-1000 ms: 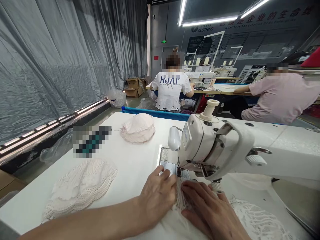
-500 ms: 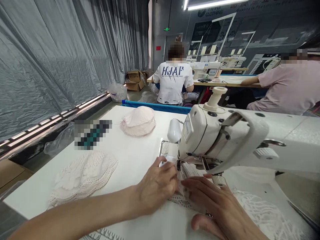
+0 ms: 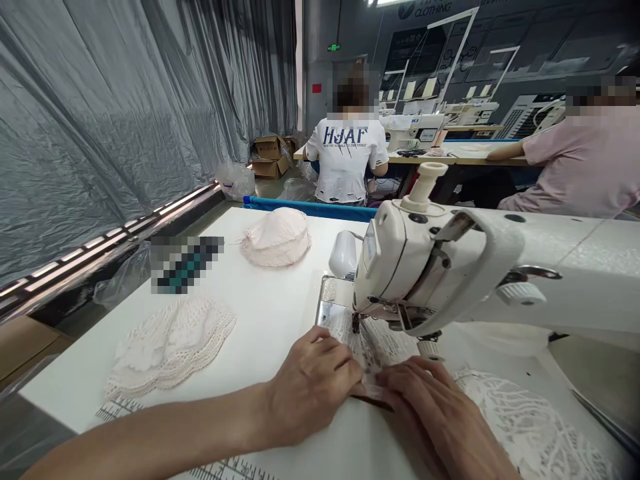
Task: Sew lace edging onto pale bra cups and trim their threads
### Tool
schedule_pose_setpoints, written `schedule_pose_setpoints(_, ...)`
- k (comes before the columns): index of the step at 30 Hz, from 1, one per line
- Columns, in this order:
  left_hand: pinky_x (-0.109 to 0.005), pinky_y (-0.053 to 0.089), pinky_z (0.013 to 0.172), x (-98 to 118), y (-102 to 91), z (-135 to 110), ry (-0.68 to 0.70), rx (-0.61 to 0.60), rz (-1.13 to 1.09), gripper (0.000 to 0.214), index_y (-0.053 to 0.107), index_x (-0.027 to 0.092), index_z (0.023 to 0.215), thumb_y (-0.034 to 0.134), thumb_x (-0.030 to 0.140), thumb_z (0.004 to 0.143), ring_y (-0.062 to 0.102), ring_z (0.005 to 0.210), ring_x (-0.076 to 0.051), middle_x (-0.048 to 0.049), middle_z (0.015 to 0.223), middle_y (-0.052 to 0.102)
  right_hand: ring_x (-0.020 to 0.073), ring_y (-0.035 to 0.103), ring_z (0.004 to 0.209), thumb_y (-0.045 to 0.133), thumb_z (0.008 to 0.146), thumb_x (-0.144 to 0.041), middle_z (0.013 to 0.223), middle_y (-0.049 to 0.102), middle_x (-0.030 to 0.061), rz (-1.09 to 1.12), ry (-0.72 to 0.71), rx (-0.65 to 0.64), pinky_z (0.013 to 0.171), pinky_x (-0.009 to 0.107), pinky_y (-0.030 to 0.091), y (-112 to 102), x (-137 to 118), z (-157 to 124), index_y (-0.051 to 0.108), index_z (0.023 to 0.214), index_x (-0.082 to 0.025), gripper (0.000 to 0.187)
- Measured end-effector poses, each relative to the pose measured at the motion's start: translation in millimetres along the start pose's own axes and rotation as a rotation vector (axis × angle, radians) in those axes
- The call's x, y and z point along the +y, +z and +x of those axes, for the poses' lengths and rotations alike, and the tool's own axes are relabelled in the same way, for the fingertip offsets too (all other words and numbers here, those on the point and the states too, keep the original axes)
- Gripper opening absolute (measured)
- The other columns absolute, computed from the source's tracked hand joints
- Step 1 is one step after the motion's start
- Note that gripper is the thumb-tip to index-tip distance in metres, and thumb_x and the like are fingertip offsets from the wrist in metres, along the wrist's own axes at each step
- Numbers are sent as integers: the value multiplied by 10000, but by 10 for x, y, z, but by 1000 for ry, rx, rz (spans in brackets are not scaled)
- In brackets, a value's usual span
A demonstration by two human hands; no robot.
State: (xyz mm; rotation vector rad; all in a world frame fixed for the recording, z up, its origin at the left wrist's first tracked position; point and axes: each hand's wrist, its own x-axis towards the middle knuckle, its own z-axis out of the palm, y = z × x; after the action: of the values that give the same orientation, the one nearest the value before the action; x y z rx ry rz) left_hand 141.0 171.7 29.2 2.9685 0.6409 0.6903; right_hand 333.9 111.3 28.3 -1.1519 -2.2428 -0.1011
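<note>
White lace fabric (image 3: 370, 343) lies under the needle and presser foot of a white sewing machine (image 3: 450, 267). My left hand (image 3: 313, 387) is closed, its curled fingers pinching the near left part of the lace. At the lace's near right edge, my right hand (image 3: 437, 413) is closed on the fabric, its fingers bent and its thumb mostly hidden. The two hands' fingertips are close together in front of the needle. Between them the edge of the lace is slightly lifted, with a dark shadow underneath.
On the white table (image 3: 270, 313) lie a crocheted lace piece (image 3: 173, 343) and a pale pink cup-shaped fabric piece (image 3: 277, 237). More white lace (image 3: 530, 420) lies right of my hands. Ruler markings (image 3: 225, 470) run along the near edge. Two people sit at machines ahead.
Both hands have drawn back toward me from the needle, exposing more lace there. My right hand's fingers have gathered at the fabric edge, and its thumb no longer sticks out.
</note>
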Motion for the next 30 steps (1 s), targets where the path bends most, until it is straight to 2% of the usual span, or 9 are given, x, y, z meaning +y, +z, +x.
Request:
schedule_pose_setpoints(4, -352, 388, 808, 13, -28, 8, 3, 15, -66, 365, 557, 145, 808, 486, 496, 875, 552, 765, -154, -24, 766, 601, 182, 599, 744, 434, 948, -371, 816, 655, 44, 6, -56, -50, 732, 336, 416, -23, -2, 8, 521, 971, -179, 211)
schedule_pose_setpoints(6, -380, 381, 824, 10, -31, -10, 29, 10, -74, 435, 571, 148, 827, 521, 579, 813, 552, 785, -170, -34, 805, 606, 186, 596, 804, 441, 946, -363, 876, 654, 46, 29, -79, -90, 781, 349, 408, -16, 0, -15, 550, 971, -191, 205)
schedule_pose_setpoints(7, -377, 379, 820, 6, -28, -21, 46, 9, -57, 379, 575, 152, 827, 538, 529, 824, 551, 789, -168, -34, 826, 607, 177, 591, 809, 413, 959, -300, 886, 650, 41, 45, -68, -101, 784, 343, 404, -12, 1, -27, 560, 944, -199, 179)
schedule_pose_setpoints(10, -334, 382, 781, -8, -4, -45, 53, 32, 16, 88, 583, 157, 827, 504, 180, 858, 543, 747, -135, -21, 826, 603, 167, 583, 817, 363, 946, -139, 905, 640, 54, 56, -23, -78, 756, 326, 399, -6, 3, -45, 557, 900, -192, 206)
schedule_pose_setpoints(12, -319, 393, 759, -11, 21, -38, 21, 68, 41, 145, 585, 152, 833, 459, 79, 836, 520, 669, -119, -11, 762, 589, 169, 595, 820, 398, 921, -112, 901, 655, 60, 27, -26, -25, 764, 326, 397, -3, 4, -39, 551, 914, -187, 171)
schedule_pose_setpoints(18, -284, 400, 670, 11, 89, 36, -7, 247, 125, 214, 570, 148, 702, 449, 49, 848, 419, 493, -93, 34, 555, 501, 116, 568, 647, 309, 966, -107, 733, 634, -12, 54, 62, -1, 881, 365, 302, 54, 3, -58, 544, 922, -194, 255)
schedule_pose_setpoints(21, -296, 395, 694, 29, 71, 35, 1, 243, 130, 199, 573, 147, 683, 495, 36, 828, 469, 542, -97, 32, 578, 524, 120, 574, 702, 270, 980, -119, 784, 642, -7, 87, 97, -31, 899, 370, 261, 88, 2, -88, 571, 906, -211, 323)
schedule_pose_setpoints(26, -318, 382, 744, 43, 19, -17, 19, 200, 65, 78, 600, 160, 753, 611, 155, 830, 532, 661, -106, 25, 709, 581, 132, 594, 824, 366, 981, -233, 861, 660, -4, 105, 109, -41, 919, 367, 220, 85, 3, -118, 603, 934, -258, 243)
schedule_pose_setpoints(30, -323, 372, 795, 62, -15, -35, 32, 154, 44, 144, 588, 147, 700, 583, 59, 814, 540, 732, -102, 18, 762, 590, 146, 592, 879, 372, 969, -251, 888, 664, -4, 64, 117, -87, 922, 368, 216, 48, 7, -142, 620, 884, -284, 264)
